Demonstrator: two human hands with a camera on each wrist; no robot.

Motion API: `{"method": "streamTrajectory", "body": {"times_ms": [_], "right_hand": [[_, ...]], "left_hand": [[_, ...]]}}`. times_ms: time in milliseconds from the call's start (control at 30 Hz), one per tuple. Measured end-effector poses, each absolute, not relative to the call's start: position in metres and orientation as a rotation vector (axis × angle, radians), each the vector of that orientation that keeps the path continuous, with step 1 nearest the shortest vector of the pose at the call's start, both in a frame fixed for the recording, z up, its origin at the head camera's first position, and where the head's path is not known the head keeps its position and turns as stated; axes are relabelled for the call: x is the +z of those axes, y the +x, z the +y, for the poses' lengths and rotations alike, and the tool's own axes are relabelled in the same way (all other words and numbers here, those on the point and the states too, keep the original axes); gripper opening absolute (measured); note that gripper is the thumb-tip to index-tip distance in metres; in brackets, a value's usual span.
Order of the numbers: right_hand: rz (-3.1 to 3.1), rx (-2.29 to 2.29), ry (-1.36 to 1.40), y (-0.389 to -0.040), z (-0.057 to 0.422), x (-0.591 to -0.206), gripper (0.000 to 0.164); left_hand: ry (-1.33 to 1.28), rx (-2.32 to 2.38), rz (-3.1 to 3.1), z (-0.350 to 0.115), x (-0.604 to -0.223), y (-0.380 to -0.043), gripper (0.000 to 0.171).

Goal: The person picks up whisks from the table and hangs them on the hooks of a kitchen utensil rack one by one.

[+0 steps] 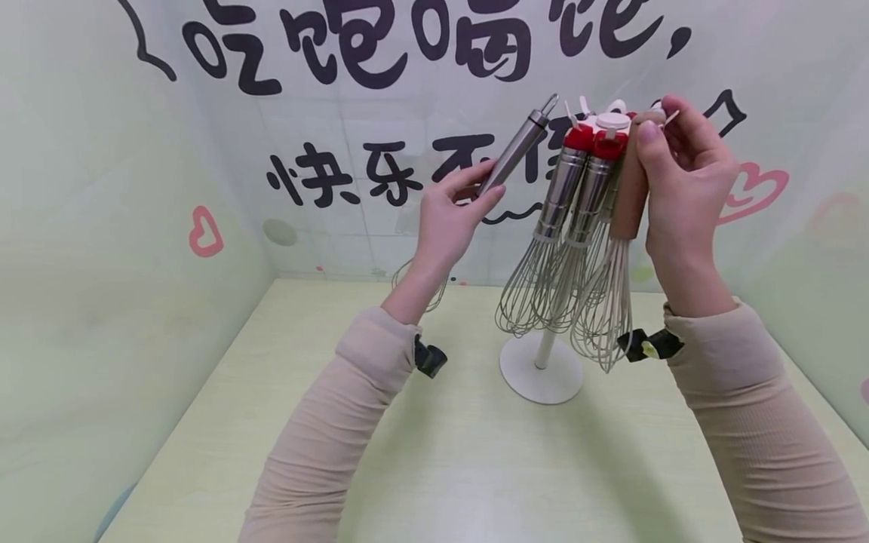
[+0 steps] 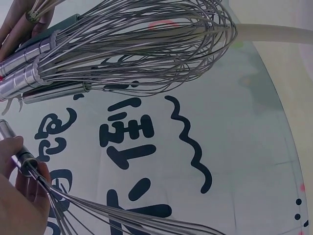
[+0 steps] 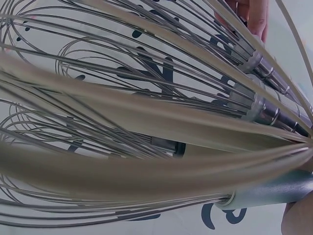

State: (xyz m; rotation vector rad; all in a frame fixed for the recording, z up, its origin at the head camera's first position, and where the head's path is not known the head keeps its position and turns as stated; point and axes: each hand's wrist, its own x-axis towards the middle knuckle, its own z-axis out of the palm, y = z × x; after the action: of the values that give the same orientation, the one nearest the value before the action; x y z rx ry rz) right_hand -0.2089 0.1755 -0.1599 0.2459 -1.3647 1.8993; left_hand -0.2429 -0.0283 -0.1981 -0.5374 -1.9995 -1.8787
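My left hand holds a whisk with a plain steel handle, tilted with its loop end up; its wires hang down behind the forearm. My right hand grips a wooden-handled whisk near the top of its handle, by the head of a white rotating stand with hooks. Whether its loop sits on a hook is hidden by the fingers. Two steel whisks with red collars hang from the stand, beside the wooden one. A green-handled whisk shows behind them in the right wrist view.
The stand's round white base rests on a pale wood table. A wall with large black lettering rises at the back, with side panels left and right. Dark wrist cameras are strapped to both sleeves.
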Motion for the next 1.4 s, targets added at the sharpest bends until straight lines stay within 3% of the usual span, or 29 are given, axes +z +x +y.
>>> {"method": "streamTrajectory", "body": {"times_ms": [1400], "right_hand": [[-1.352,1.906,0.244,-0.21,0.175,-0.161,0.03]], "left_hand": [[-0.598,-1.877,-2.1,-0.017,-0.208,-0.246,0.038]]}}
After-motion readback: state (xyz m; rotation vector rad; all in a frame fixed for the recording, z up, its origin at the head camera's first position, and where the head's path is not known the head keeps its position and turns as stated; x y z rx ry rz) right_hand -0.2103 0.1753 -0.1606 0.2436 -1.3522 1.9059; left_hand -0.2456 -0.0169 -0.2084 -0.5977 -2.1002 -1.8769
